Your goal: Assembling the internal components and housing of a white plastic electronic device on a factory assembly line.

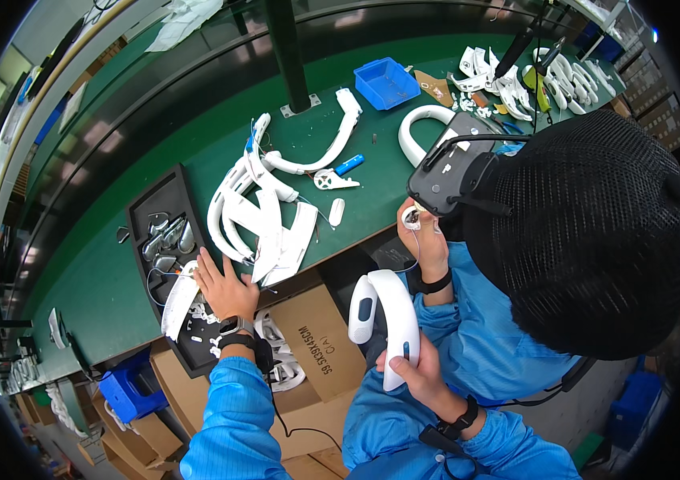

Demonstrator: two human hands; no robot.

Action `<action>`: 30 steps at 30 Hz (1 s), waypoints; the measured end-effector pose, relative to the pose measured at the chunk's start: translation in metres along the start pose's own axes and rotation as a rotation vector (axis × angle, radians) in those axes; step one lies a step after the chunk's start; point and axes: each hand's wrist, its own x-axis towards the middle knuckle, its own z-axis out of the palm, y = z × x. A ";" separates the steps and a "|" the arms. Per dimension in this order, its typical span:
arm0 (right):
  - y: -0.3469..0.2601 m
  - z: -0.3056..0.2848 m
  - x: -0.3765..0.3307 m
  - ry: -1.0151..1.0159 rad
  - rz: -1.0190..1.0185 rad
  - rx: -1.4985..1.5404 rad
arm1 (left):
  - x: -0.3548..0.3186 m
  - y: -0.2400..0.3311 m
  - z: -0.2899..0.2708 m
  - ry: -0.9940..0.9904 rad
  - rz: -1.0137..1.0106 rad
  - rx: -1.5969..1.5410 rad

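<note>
My left hand [226, 288], fingers spread, lies over the near right rim of a dark tray [188, 192]. Beside its fingertips a white curved shell [181, 302] with a thin wire leans in the tray, near shiny metallic parts [165, 238] and small white bits. My right hand [421, 372] is closed round the lower end of a white curved casing [394, 312], probably part of a neck fan. Against that casing sits a shorter white piece with a dark oval [363, 310]; what supports it is hidden. White curved shells [264, 228] are heaped right of the tray.
A co-worker in a black cap [588, 232] leans in at right, a hand [428, 248] holding a small round wired part. On the green bench [372, 180] are a blue bin [388, 82], a blue cylinder [348, 166] and more white parts. Cardboard boxes [316, 344] stand below.
</note>
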 end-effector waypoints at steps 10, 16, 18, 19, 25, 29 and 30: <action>-0.002 0.001 0.002 -0.005 0.007 0.013 | 0.000 -0.002 -0.001 -0.005 0.000 0.002; -0.003 0.000 0.002 -0.009 0.010 0.006 | 0.000 -0.001 0.000 -0.001 0.000 0.013; -0.003 0.000 0.002 -0.012 0.012 0.005 | 0.000 -0.001 -0.001 -0.002 -0.003 0.013; -0.003 0.000 0.002 -0.009 0.013 0.005 | 0.000 -0.001 -0.001 -0.003 -0.005 0.012; -0.003 0.000 0.002 0.000 0.007 0.004 | 0.000 0.000 -0.001 -0.009 -0.009 0.002; -0.002 0.000 0.001 0.001 0.007 0.004 | 0.000 -0.001 -0.002 -0.018 -0.015 0.010; -0.003 0.000 0.001 0.000 0.005 0.005 | 0.000 -0.002 -0.003 -0.019 -0.015 0.011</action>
